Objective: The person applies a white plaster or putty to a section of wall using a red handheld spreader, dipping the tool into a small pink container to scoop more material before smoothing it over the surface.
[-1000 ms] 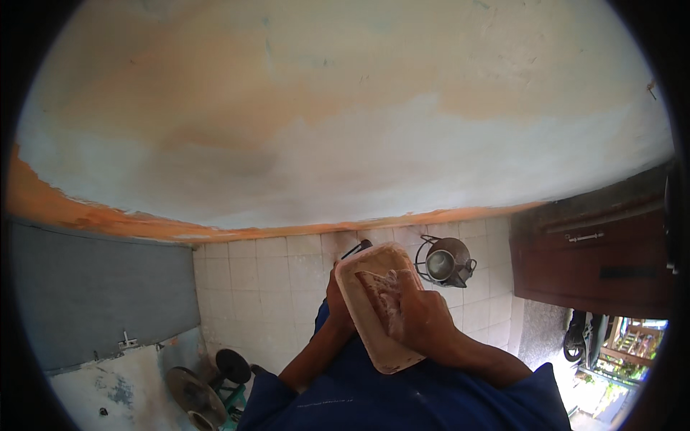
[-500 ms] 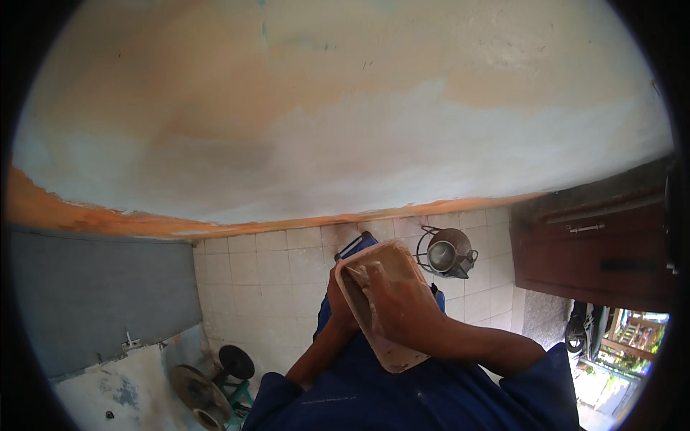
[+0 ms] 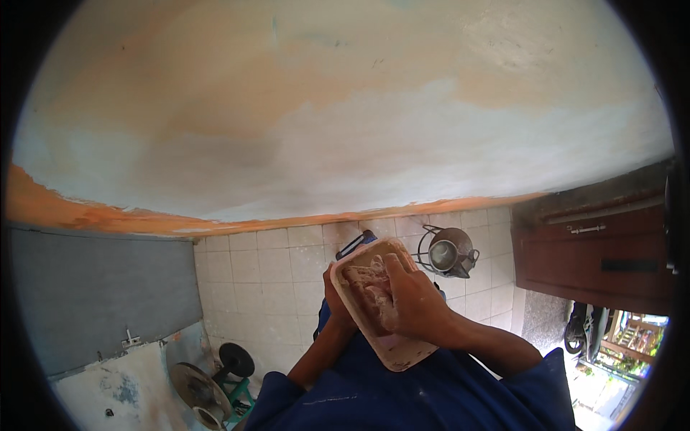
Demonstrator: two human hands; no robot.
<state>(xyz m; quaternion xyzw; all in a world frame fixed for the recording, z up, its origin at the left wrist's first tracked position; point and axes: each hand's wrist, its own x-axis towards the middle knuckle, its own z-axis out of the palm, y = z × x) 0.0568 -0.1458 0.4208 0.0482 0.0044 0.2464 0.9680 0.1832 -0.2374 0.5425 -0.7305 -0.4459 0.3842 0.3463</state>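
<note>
A shallow rectangular tub [image 3: 402, 357], pale pinkish-tan and smeared with dried material, tilts in front of my body. My left hand [image 3: 341, 305] grips its left side, the fingers partly hidden behind it. Inside the tub, my right hand [image 3: 411, 302] is curled, its fingers coated with wet, whitish-pink paste. Against those fingers lies a lumpy wet mass [image 3: 370, 280]; whether it is paste alone or a soaked cloth, I cannot tell.
A wall [image 3: 345, 158] with patchy white and orange coating rises ahead. On the tiled floor [image 3: 266, 287] stand a metal bucket-like vessel [image 3: 454, 251] and a blue object [image 3: 356, 245]. At right is a dark red door [image 3: 589, 262]; at lower left, a fan [image 3: 205, 391].
My right hand has drawn back toward the tub's right side and curled, with its thumb now raised. The wet mass shows more clearly. My left hand keeps its hold on the tub.
</note>
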